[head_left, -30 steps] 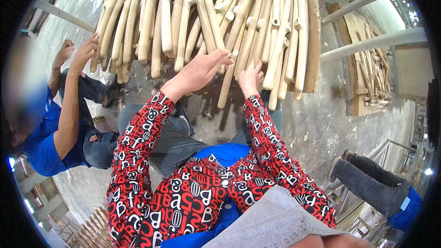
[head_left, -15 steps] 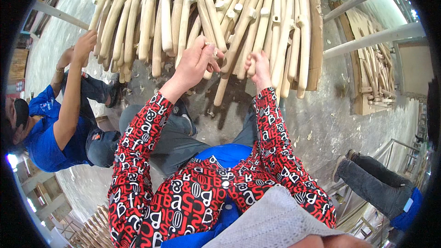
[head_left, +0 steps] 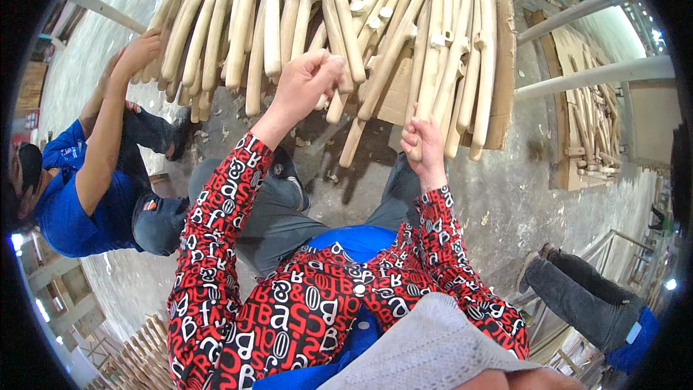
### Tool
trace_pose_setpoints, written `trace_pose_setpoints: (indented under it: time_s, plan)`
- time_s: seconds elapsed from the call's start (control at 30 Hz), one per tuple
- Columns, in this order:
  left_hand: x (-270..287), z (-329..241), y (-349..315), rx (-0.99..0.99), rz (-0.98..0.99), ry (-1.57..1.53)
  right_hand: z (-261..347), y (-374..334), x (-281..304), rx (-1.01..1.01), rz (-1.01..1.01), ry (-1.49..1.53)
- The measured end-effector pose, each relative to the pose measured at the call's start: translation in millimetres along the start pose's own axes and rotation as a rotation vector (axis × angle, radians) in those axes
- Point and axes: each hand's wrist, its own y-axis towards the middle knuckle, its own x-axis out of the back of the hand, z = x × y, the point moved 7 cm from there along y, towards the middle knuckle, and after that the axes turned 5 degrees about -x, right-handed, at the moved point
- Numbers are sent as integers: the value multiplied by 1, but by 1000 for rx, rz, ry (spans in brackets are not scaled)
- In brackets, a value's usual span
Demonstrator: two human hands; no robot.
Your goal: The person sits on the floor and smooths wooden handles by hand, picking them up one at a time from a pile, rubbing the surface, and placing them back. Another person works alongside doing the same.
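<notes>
Many pale wooden legs (head_left: 272,25), slightly bent with small blocky joints, lie in a wide heap in front of me. My right hand (head_left: 426,143) is closed around the near end of one wooden leg (head_left: 427,79), at the right part of the heap. My left hand (head_left: 309,87) hovers over the near ends in the middle, fingers curled together. A small pale bit shows by its fingers, but I cannot make out what they hold. Another wooden leg (head_left: 352,143) juts toward me between my hands.
A co-worker in a blue shirt (head_left: 83,198) crouches at the left, hands at the heap's left end. Cardboard (head_left: 502,79) lies under the heap. Metal rails (head_left: 592,76) flank it. More wooden pieces (head_left: 595,126) lie at right. Another person's legs (head_left: 577,289) are behind right.
My right hand has drawn toward me and to the right, with a wooden leg's end in it. My left hand has moved slightly, its fingers more curled. The view has shifted a little.
</notes>
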Motion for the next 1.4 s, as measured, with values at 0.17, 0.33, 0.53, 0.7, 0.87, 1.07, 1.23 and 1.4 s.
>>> trace_pose_setpoints:
  time_s: [0.17, 0.33, 0.53, 0.7, 0.87, 1.07, 1.23, 1.4]
  plan:
    - [-5, -16, -2, -252, -91, -14, 10, 0, 7, 99, -172, -432]
    - [-23, -9, -7, -43, 94, -52, 25, 18, 10, 4, -81, 35]
    - [-55, 5, -5, 89, 413, 12, 97, 55, -20, -10, -17, 80]
    - [-13, -16, -6, -496, 127, 168, 44, -3, -46, 306, -165, -764]
    - [-25, -28, -10, -148, 133, -461, 27, -62, -19, 306, 38, -449]
    - [-7, -29, -10, -496, -31, -57, -2, -71, -59, 62, 219, -326]
    - [-18, -37, -6, -250, 6, -181, -20, -65, -60, 108, 124, -497]
    - [-2, -33, -8, -485, -126, 293, -20, -66, -66, 162, 35, -795]
